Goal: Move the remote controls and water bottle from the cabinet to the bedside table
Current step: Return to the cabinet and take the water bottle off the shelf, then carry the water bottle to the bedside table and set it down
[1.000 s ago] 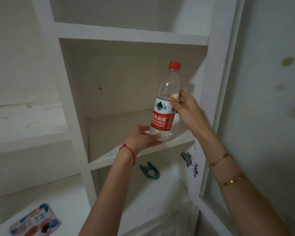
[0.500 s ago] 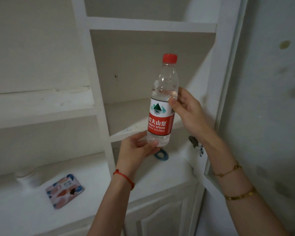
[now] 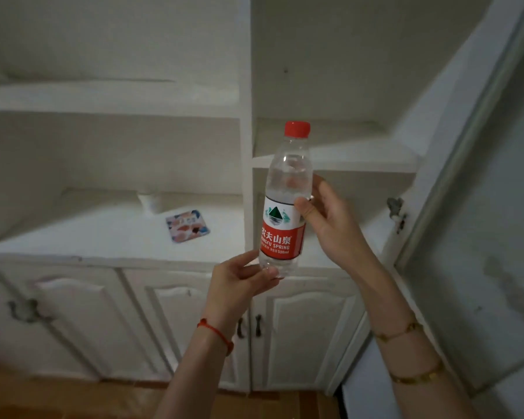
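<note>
A clear water bottle (image 3: 285, 204) with a red cap and a red-and-white label hangs upright in the air in front of the white cabinet (image 3: 245, 152). My right hand (image 3: 330, 225) grips its middle from the right, thumb across the label. My left hand (image 3: 239, 282) pinches its base from below and the left. No remote control is in view. The bedside table is out of view.
A small colourful packet (image 3: 187, 225) lies on the cabinet's counter, left of the bottle. A white cup-like object (image 3: 149, 202) sits behind it. An open cabinet door (image 3: 472, 146) stands at the right. Lower doors with dark handles (image 3: 248, 326) are below.
Both hands have drawn the bottle out of the shelf compartment and down toward me. The view has backed away, so the lower doors and floor now show.
</note>
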A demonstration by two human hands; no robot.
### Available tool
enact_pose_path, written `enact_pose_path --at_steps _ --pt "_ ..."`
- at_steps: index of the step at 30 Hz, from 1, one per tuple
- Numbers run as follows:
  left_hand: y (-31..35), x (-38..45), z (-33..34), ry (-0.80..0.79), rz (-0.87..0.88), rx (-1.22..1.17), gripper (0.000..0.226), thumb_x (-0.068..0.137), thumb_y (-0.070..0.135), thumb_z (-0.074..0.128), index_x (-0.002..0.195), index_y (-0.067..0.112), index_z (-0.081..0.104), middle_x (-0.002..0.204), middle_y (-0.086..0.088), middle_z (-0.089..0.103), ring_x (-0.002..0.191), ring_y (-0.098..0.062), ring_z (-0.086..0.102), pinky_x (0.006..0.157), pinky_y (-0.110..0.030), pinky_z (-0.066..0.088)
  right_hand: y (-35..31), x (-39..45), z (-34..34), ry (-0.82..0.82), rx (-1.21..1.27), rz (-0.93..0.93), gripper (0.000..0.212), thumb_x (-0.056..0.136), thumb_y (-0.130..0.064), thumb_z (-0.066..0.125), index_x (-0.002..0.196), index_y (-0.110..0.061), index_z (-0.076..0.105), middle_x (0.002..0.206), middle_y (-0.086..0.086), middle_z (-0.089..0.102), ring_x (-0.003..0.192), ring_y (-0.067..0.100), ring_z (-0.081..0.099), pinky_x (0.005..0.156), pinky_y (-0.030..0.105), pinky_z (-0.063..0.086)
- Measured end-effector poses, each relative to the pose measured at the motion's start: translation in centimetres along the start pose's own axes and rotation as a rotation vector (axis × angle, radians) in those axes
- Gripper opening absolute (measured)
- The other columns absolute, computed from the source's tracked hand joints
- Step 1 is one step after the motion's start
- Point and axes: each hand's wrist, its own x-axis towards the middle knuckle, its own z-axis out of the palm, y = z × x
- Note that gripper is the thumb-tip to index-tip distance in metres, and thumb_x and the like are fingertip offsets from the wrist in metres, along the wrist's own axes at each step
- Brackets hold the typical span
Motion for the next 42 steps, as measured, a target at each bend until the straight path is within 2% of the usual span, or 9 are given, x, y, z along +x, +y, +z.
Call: enact_pose_path --at_steps 6,13,17,21,26,30,35,39,42 --pt "-2.6 -6.4 -4.2 0.225 -0.044 0.014 0.051 0.075 -0.005 0.073 0.124 0.005 0.062 0.091 -0.015 0.077 0.083 -0.022 0.075 0.072 -0.026 0.060 0.3 -3.4 5.2 -0.231 0.125 0.018 0.041 0.099 -0.013 0.050 0.139 -0.022 0.044 0.122 -0.018 0.062 0.108 -0.006 0.063 0.085 0.015 0.052" --pt "-4.3 -14.1 -9.3 0.488 -0.067 -0.006 0.055 0.075 -0.007 0.074 0.125 0.009 0.058 0.077 -0.003 0.077 0.070 -0.013 0.074 0.068 -0.020 0.059 -0.1 -6.6 12.9 -0.487 0.205 0.007 0.043 0.100 -0.020 0.051 0.142 -0.022 0.044 0.133 -0.008 0.061 0.113 -0.002 0.062 0.092 0.022 0.053" --pt "-5.8 -18.0 -12.4 0.625 -0.092 0.008 0.056 0.072 0.000 0.078 0.125 0.006 0.062 0.088 -0.010 0.078 0.080 -0.021 0.075 0.077 -0.028 0.060 -0.3 -8.6 17.7 -0.627 0.258 0.006 0.040 0.099 -0.016 0.052 0.138 -0.023 0.046 0.128 -0.014 0.061 0.115 -0.004 0.060 0.086 0.015 0.052" --pt "-6.7 -21.2 -15.2 0.734 -0.110 -0.019 0.056 0.072 0.002 0.078 0.126 0.008 0.063 0.097 -0.015 0.076 0.091 -0.028 0.074 0.082 -0.031 0.060 -0.6 -10.2 22.3 -0.744 0.299 0.013 0.043 0.099 -0.018 0.052 0.141 -0.021 0.045 0.136 -0.007 0.059 0.121 0.005 0.058 0.096 0.027 0.053" --pt "-7.1 -24.6 -19.3 0.854 -0.113 -0.032 0.057 0.067 0.009 0.081 0.122 0.012 0.066 0.098 -0.012 0.077 0.096 -0.030 0.072 0.091 -0.042 0.056 -1.9 -11.6 28.0 -0.873 0.350 -0.007 0.039 0.098 -0.022 0.053 0.137 -0.025 0.049 0.132 -0.008 0.061 0.122 0.008 0.058 0.096 0.030 0.053" --pt "-7.4 -26.9 -22.0 0.933 -0.101 -0.070 0.052 0.074 -0.002 0.077 0.123 0.009 0.065 0.100 -0.014 0.076 0.097 -0.028 0.073 0.091 -0.039 0.057 -2.9 -12.6 32.6 -0.962 0.381 -0.021 0.039 0.099 -0.015 0.053 0.137 -0.020 0.049 0.131 -0.005 0.062 0.120 0.009 0.060 0.095 0.031 0.055" --pt "-7.6 -29.9 -24.9 1.043 -0.094 -0.100 0.048 0.075 -0.002 0.076 0.119 0.015 0.067 0.098 -0.010 0.077 0.093 -0.023 0.074 0.078 -0.026 0.059 -4.0 -14.2 38.0 -1.071 0.433 -0.027 0.037 0.098 -0.011 0.053 0.131 -0.028 0.052 0.125 -0.013 0.064 0.116 0.005 0.062 0.089 0.022 0.054" --pt "-7.9 -32.2 -27.4 1.138 -0.115 -0.114 0.053 0.074 0.004 0.079 0.124 0.013 0.065 0.097 -0.009 0.077 0.094 -0.023 0.074 0.088 -0.036 0.058 -5.0 -15.6 42.4 -1.154 0.435 -0.052 0.038 0.098 -0.014 0.054 0.136 -0.018 0.051 0.129 -0.004 0.064 0.118 0.011 0.062 0.095 0.035 0.055" --pt "-7.7 -33.7 -29.4 1.212 -0.109 -0.149 0.053 0.073 0.001 0.078 0.124 0.013 0.065 0.096 -0.009 0.077 0.093 -0.022 0.074 0.085 -0.032 0.059 -5.9 -16.4 45.7 -1.236 0.450 -0.088 0.038 0.099 -0.017 0.054 0.136 -0.016 0.050 0.130 -0.003 0.063 0.120 0.014 0.061 0.098 0.041 0.054"
